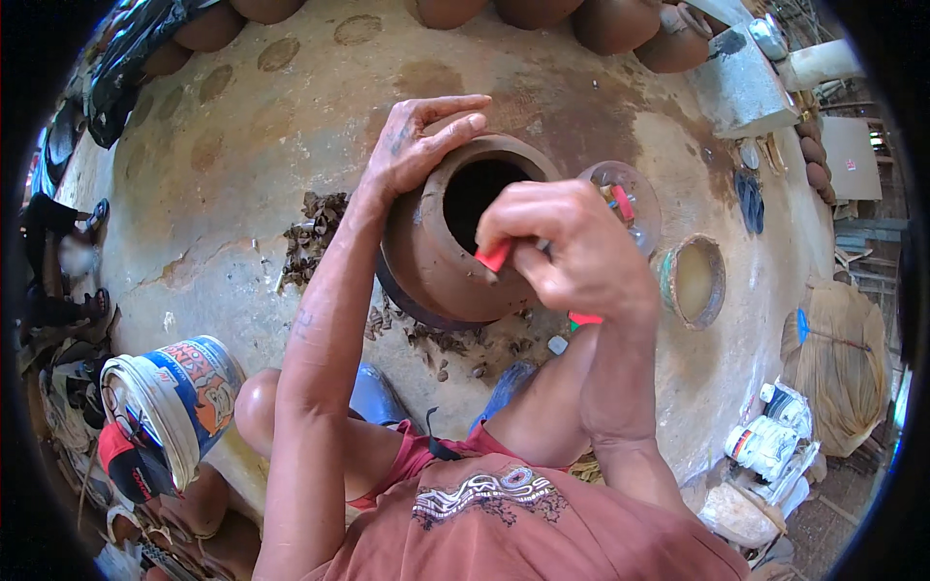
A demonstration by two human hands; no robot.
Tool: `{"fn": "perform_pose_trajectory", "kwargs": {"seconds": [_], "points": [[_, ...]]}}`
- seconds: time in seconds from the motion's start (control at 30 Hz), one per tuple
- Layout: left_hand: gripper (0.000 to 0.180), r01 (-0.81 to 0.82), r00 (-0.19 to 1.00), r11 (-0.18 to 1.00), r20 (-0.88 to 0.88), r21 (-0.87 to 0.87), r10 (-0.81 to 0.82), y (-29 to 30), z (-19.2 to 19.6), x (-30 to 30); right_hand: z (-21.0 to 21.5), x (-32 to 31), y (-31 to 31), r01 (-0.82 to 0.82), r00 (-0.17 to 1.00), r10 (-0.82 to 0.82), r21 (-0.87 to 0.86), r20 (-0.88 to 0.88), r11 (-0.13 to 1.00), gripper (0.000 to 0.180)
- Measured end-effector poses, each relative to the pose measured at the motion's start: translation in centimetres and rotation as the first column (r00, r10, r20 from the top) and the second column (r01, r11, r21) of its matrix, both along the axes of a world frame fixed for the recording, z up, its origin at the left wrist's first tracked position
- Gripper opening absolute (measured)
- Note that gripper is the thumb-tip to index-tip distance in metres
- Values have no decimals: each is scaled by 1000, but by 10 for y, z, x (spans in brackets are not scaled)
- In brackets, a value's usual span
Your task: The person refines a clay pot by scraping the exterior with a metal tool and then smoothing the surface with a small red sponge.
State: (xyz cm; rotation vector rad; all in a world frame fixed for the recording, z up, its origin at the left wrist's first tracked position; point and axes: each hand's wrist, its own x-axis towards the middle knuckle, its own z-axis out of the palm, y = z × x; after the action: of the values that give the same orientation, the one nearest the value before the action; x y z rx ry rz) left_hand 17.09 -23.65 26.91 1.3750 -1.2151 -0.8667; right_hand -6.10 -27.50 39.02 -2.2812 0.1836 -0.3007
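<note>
A round brown clay pot (426, 242) with a wide dark mouth stands between my knees on a dark base. My left hand (423, 140) rests on the pot's far left shoulder, its fingers stretched out toward the rim. My right hand (573, 242) is closed round a small red scraper (494, 256), held against the pot's near right shoulder just below the mouth. How far the scraper reaches inside my grip is hidden by the fingers. Dark clay scraps (310, 242) lie left of the pot, and more crumbs (450, 344) lie in front of it.
Right of the pot are a clear plastic tub (644, 184) with small tools and a bowl of cloudy water (696, 281). A white bucket (179, 402) stands at the left. Several clay pots (615, 24) line the far edge, near a concrete block (741, 87).
</note>
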Motion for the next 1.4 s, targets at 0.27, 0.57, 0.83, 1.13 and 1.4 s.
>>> {"fn": "perform_pose_trajectory", "kwargs": {"seconds": [0.27, 0.57, 0.83, 1.13, 1.4], "points": [[40, -421, 890, 901, -241, -104, 388, 42, 2, -9, 26, -44, 14, 74, 974, -54, 84, -220, 994, 14], [50, -687, 725, 722, -136, -79, 675, 106, -4, -95, -6, 0, 28, 616, 785, -616, 19, 67, 787, 5], [51, -659, 724, 750, 225, -54, 652, 113, 9, -137, -34, 31, 28, 622, 757, -652, -247, -53, 743, 14], [46, -596, 780, 799, 179, -79, 599, 106, 2, -118, -43, 34, 36, 592, 804, -594, -160, 40, 790, 11], [44, -570, 806, 812, 106, -126, 583, 97, -1, -107, -51, 31, 31, 521, 853, -507, -204, 120, 829, 12]]}}
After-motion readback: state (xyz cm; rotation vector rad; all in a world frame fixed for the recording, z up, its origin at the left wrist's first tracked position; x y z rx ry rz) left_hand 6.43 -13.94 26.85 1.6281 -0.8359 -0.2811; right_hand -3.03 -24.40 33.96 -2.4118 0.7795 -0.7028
